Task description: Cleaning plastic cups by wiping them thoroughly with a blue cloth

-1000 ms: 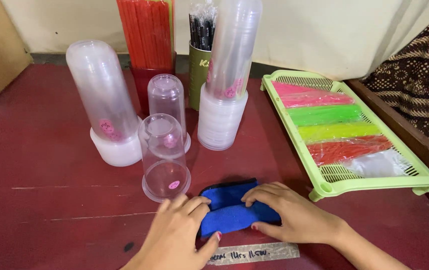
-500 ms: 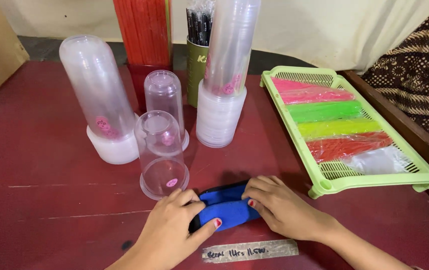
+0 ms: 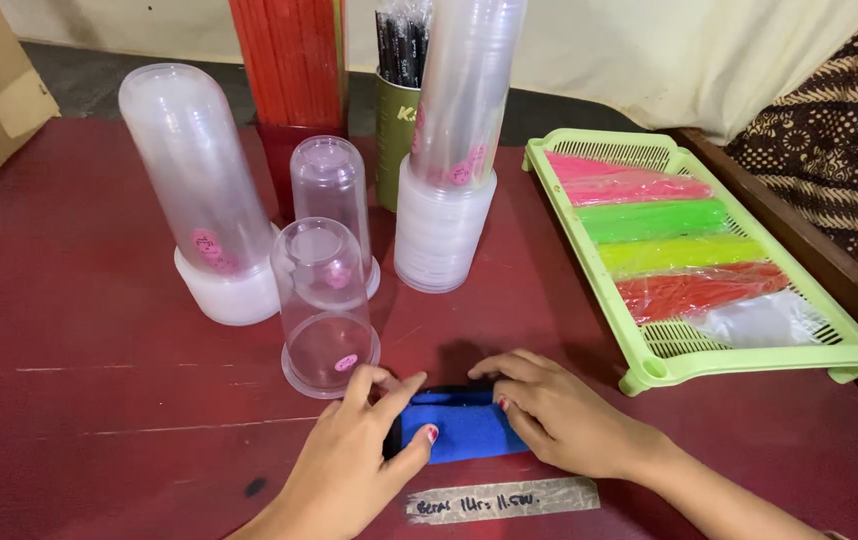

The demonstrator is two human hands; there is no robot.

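Near the tabletop's front edge, the left hand and right hand press flat, fingers spread, on a folded blue cloth, seemingly mid-fold; the next move likely calls for pinching an edge.

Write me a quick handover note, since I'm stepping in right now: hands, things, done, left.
Left hand and right hand: both flat on the blue cloth, pressing its two ends; neither lifts it.
Cloth lies on the red table, just before the nearest clear cup stack.
Green tray of coloured packets sits to the right.
Done: cloth laid down, looks folded.
Left: unclear from this view.
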